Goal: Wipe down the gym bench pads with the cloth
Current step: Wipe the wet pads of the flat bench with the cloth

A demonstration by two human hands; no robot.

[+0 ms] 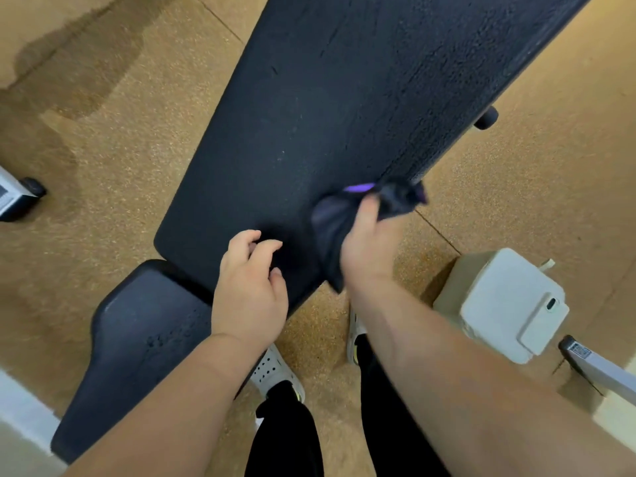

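Note:
A long black back pad (327,108) of the gym bench runs from the centre to the top right. A shorter black seat pad (137,339) lies below it at lower left. My right hand (364,249) is shut on a dark cloth (395,201) with a purple strip, bunched at the back pad's near right edge. My left hand (251,290) rests over the near end of the back pad, fingers curled and apart, holding nothing. The right half of the back pad looks rougher and wet-streaked.
Tan speckled rubber floor (137,132) surrounds the bench, with a darker damp patch at upper left. A white box (509,304) stands on the floor at right. A grey metal frame foot (20,197) shows at left, another (599,366) at lower right. My shoes (275,373) stand beside the bench.

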